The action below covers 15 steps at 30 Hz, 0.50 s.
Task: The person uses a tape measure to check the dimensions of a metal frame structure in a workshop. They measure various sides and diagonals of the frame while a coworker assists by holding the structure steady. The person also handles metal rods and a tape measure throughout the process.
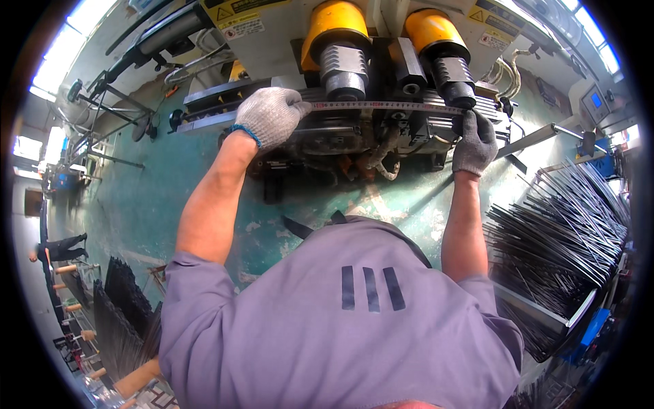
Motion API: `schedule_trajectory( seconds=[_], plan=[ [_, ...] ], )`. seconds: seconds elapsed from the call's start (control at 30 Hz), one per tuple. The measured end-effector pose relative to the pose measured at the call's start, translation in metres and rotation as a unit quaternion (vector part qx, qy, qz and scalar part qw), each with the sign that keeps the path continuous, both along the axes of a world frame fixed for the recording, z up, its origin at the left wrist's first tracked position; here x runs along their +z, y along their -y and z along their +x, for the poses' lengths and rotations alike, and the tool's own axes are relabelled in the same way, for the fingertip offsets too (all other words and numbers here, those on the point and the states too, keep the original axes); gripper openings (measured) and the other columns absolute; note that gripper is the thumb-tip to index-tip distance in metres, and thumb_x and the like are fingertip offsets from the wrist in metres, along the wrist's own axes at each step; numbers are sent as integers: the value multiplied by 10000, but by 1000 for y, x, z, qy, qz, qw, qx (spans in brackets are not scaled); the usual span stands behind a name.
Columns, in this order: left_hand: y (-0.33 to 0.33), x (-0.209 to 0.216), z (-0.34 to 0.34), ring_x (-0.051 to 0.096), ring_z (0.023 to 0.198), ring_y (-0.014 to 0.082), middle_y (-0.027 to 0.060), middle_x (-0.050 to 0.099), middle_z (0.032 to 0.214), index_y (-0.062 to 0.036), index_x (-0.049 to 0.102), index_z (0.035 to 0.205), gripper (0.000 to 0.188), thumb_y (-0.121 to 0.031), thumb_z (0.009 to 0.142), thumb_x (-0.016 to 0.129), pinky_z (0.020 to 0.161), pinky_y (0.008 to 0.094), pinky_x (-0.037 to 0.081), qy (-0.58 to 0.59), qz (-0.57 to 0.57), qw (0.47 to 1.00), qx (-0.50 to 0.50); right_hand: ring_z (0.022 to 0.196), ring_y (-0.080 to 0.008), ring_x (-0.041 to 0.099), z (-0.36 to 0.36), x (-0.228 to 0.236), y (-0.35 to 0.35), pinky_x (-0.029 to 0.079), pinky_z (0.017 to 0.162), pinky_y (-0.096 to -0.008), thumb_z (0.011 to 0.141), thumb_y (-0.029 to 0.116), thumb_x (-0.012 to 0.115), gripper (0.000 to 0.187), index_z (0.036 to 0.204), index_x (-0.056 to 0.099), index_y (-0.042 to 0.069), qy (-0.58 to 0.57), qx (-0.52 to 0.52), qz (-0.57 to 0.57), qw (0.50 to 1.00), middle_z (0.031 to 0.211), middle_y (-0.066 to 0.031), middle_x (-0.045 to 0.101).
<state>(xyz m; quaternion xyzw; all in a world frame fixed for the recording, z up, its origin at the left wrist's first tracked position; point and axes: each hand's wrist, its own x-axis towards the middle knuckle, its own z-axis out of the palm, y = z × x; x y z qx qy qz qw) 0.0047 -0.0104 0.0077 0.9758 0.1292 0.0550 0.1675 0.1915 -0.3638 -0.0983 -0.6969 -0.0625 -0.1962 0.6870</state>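
Note:
A narrow tape measure [388, 105] is stretched across the front of a machine, running between my two gloved hands. My left hand [269, 117], in a pale knit glove with a blue cuff, is closed around its left end, and the fist hides whatever part of the tape lies inside. My right hand [475, 143], in a darker grey glove, pinches the right end just beneath a metal spindle [455, 85]. Above the tape, a left yellow cylinder [335, 27] and a right yellow cylinder [434, 28] carry ridged metal blocks. Between these sits a dark metal block [409, 65].
Long thin metal rods [558, 232] fill a rack at my right. A small control panel with a blue screen [596, 100] stands beyond it. Dark bundled stock [126, 313] leans at lower left. Another person [65, 249] is far off at left.

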Motion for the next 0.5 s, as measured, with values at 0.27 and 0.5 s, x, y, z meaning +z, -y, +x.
schedule_trajectory(
  seconds=[0.27, 0.5],
  plan=[
    [-7, -27, 9, 702, 1048, 423, 201, 764, 1056, -98, 798, 1066, 299, -351, 1013, 648, 916, 525, 556, 60, 39, 994, -78, 957, -147, 706, 1, -6, 22, 581, 838, -318, 1069, 181, 686, 214, 1147, 779, 4, -86, 40, 28, 995, 1004, -63, 771],
    [-4, -35, 6, 725, 976, 365, 238, 782, 1055, 51, 784, 1092, 284, -208, 1008, 705, 942, 438, 540, 42, -113, 993, -3, 885, -380, 768, -11, 19, 6, 603, 802, -433, 981, 201, 737, 167, 1046, 770, 51, 68, -60, -63, 994, 938, -187, 764]
  ],
)
